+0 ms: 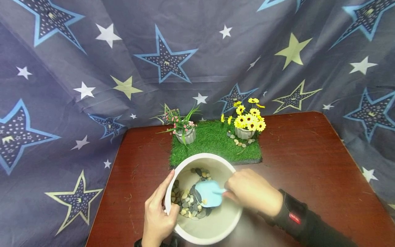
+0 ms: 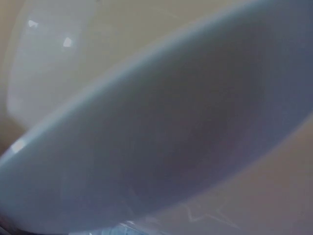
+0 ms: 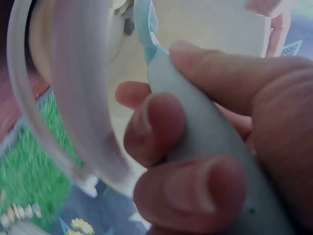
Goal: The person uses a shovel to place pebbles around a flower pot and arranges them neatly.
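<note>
Scoop (image 1: 213, 193), lt. blue, is down inside a white bucket (image 1: 213, 230), blade approx. mid-bucket. R. hand (image 1: 251, 190) has its fingers curled round the handle, thumb along it; hand slightly blurred in head view, wrapped grip clear in R. wrist view. L. hand (image 1: 160, 209) holds the bucket's left rim, thumb on the inner side, fingers along the outside; L. wrist view gives mostly blurred bucket wall, no fingers visible.

Pebbles (image 1: 186, 206), dark & pale mix, lie on the bucket floor, mostly twd. its left wall; one small pale one shows on the blade.

Bucket stands on a red-brown table (image 1: 302, 154), between L. and R. edges, by the near edge of a green turf mat (image 1: 213, 144); can't tell if touching. Mat lies along the table's far edge. Pink-flower pot (image 1: 187, 136) sits nr. mat's far L. corner; yellow-flower pot (image 1: 245, 133) twd. far R. corner, small stones (image 1: 243, 145) round its base. Black sleeve (image 1: 311, 223) on R. arm, w/ red tag (image 1: 294, 218). Starry cloth (image 1: 197, 34) hangs behind.
</note>
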Tool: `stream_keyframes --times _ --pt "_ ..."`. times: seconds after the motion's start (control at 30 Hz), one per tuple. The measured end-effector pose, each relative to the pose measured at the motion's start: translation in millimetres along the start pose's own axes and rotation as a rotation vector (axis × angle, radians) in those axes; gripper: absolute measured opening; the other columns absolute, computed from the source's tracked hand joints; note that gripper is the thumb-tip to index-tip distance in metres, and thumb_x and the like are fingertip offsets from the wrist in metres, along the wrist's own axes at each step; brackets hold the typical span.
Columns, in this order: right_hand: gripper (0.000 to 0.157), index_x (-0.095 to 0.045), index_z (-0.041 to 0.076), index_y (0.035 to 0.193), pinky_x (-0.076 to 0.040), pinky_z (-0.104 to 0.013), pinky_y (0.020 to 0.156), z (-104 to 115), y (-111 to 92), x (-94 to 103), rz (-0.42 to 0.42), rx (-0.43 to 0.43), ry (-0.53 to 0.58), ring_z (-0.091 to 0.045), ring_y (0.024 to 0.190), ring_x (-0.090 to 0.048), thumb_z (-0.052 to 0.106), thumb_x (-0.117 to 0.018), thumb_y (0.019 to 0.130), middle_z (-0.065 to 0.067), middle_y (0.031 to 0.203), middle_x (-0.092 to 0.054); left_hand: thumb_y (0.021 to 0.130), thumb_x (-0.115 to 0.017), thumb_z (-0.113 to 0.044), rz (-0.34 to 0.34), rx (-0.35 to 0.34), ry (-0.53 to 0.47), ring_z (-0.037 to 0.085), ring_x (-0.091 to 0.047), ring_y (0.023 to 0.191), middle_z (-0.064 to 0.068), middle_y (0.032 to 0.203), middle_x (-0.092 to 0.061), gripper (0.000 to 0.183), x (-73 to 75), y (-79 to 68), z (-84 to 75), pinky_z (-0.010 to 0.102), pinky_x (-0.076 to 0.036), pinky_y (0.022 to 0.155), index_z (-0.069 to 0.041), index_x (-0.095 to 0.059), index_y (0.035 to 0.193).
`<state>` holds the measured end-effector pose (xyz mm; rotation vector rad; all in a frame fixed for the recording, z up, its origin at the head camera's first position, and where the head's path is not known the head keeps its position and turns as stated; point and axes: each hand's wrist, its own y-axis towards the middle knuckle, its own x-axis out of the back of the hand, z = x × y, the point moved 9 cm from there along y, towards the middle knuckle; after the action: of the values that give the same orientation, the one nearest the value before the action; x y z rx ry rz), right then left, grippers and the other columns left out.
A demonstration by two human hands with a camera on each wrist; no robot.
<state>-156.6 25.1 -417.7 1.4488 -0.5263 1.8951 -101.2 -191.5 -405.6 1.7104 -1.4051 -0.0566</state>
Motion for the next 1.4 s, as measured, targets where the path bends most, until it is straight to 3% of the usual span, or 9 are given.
stream_keyframes --times 0.27,0.47,0.7,0.8,0.97,1.1,1.17,1.27,1.4 --pt "0.028 -0.069 0.024 0.069 -0.040 -0.014 0.052 -3 4 -9.2 0.090 0.059 0.263 0.008 0.052 -0.046 0.034 -0.070 0.096 0.020 0.062 -0.060 0.054 -0.060 0.006 -0.004 0.015 -0.012 0.009 -0.067 0.120 0.013 0.135 -0.069 0.088 1.7 1.2 3.7 0.013 -0.048 0.103 -0.002 -0.062 0.142" --pt "0.021 -0.074 0.026 0.080 -0.044 -0.015 0.058 -7 1 4.9 0.025 0.081 0.306 0.010 0.061 -0.051 0.034 -0.067 0.099 0.020 0.070 -0.065 0.056 -0.059 0.011 -0.014 0.055 -0.027 0.007 -0.067 0.114 0.014 0.137 -0.068 0.088 9.9 -0.8 18.1 0.010 -0.050 0.093 -0.003 -0.061 0.143" --pt "0.014 -0.077 0.026 0.087 -0.040 -0.019 0.053 -40 -11 46.7 -0.122 -0.083 0.197 0.006 0.054 -0.041 0.032 -0.070 0.097 0.021 0.063 -0.053 0.059 -0.055 0.022 -0.082 0.282 -0.076 0.002 -0.066 0.105 0.016 0.139 -0.066 0.091 30.7 -15.5 65.8 0.011 -0.055 0.082 -0.007 -0.059 0.146" --pt "0.016 -0.076 0.024 0.085 -0.035 -0.022 0.052 -65 -13 50.2 -0.152 -0.190 0.155 0.002 0.053 -0.036 0.032 -0.070 0.098 0.019 0.059 -0.045 0.061 -0.052 0.025 -0.125 0.354 -0.110 0.002 -0.068 0.106 0.017 0.141 -0.064 0.091 38.2 -23.8 80.9 0.013 -0.057 0.079 -0.007 -0.059 0.146" --pt "0.024 -0.080 0.012 0.097 -0.031 -0.026 0.053 -112 -1 14.5 -0.185 -0.341 0.147 -0.006 0.052 -0.033 0.032 -0.066 0.100 0.011 0.057 -0.040 0.064 -0.051 0.027 -0.171 0.428 -0.123 0.003 -0.071 0.101 0.011 0.140 -0.065 0.088 47.7 -31.8 95.7 0.015 -0.059 0.072 -0.006 -0.061 0.145" --pt "0.029 -0.079 0.003 0.107 -0.040 -0.034 0.056 -144 16 -34.1 -0.231 -0.419 0.235 -0.017 0.053 -0.046 0.027 -0.064 0.101 -0.003 0.065 -0.058 0.065 -0.050 0.027 -0.188 0.479 -0.115 0.005 -0.072 0.091 -0.004 0.134 -0.068 0.085 51.4 -34.1 105.0 0.015 -0.058 0.067 -0.006 -0.063 0.143" --pt "0.033 -0.077 -0.001 0.114 -0.052 -0.044 0.066 -154 25 -53.8 -0.247 -0.458 0.284 -0.029 0.065 -0.064 0.026 -0.063 0.102 -0.015 0.084 -0.073 0.066 -0.050 0.027 -0.190 0.491 -0.123 0.006 -0.072 0.090 -0.007 0.131 -0.067 0.084 51.1 -34.8 108.3 0.015 -0.058 0.066 -0.006 -0.063 0.142" --pt "0.035 -0.075 -0.005 0.116 -0.055 -0.057 0.087 -164 37 -74.2 -0.270 -0.519 0.353 -0.043 0.097 -0.072 0.025 -0.062 0.102 -0.026 0.116 -0.073 0.066 -0.049 0.026 -0.191 0.497 -0.134 0.007 -0.072 0.090 -0.005 0.131 -0.068 0.084 50.2 -34.6 110.6 0.016 -0.058 0.066 -0.005 -0.063 0.142" --pt "0.033 -0.073 -0.006 0.113 -0.054 -0.056 0.082 -170 55 -87.9 -0.310 -0.588 0.405 -0.043 0.093 -0.069 0.022 -0.062 0.101 -0.025 0.106 -0.074 0.065 -0.048 0.026 -0.198 0.498 -0.156 0.008 -0.073 0.092 -0.004 0.131 -0.069 0.083 50.3 -33.2 111.1 0.016 -0.059 0.068 -0.004 -0.062 0.142"
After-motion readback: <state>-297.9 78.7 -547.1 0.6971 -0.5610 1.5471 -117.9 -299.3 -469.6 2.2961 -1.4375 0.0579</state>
